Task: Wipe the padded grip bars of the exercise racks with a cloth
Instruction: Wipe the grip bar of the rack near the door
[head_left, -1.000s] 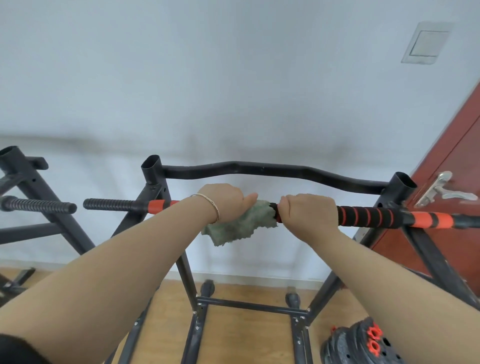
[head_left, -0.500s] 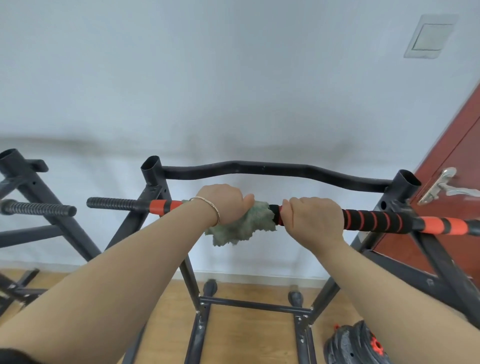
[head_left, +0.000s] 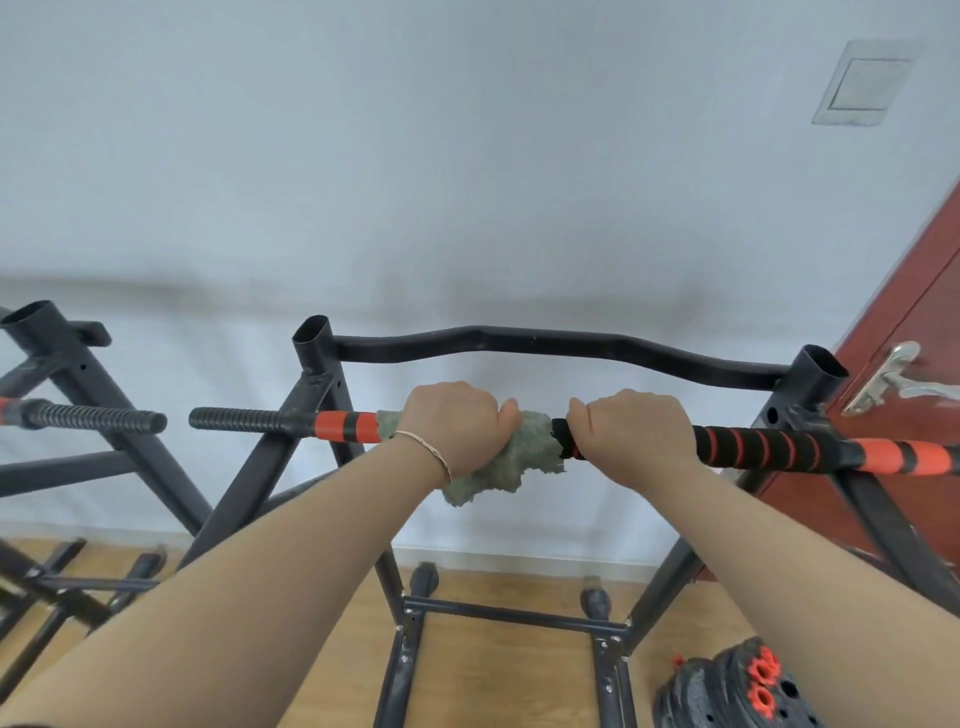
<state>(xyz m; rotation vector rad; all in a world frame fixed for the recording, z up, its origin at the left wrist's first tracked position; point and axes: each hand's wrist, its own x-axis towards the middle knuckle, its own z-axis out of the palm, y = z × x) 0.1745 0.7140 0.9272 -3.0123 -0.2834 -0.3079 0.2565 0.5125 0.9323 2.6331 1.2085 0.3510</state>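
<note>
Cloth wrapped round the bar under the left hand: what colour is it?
The cloth is pale grey-green and fuzzy-looking; the head view shows it best.

Thin gold bangle (head_left: 423, 451) at the wrist of the left hand (head_left: 457, 421), both forearms (head_left: 270, 587) bare.

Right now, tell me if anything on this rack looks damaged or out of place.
Nothing clearly wrong. The rear bar is wavy, but roughly symmetric, so probably shaped that way. The cloth, gripped round the padded bar by the left hand, has ragged edges. The right hand grips that bar bare.
</note>
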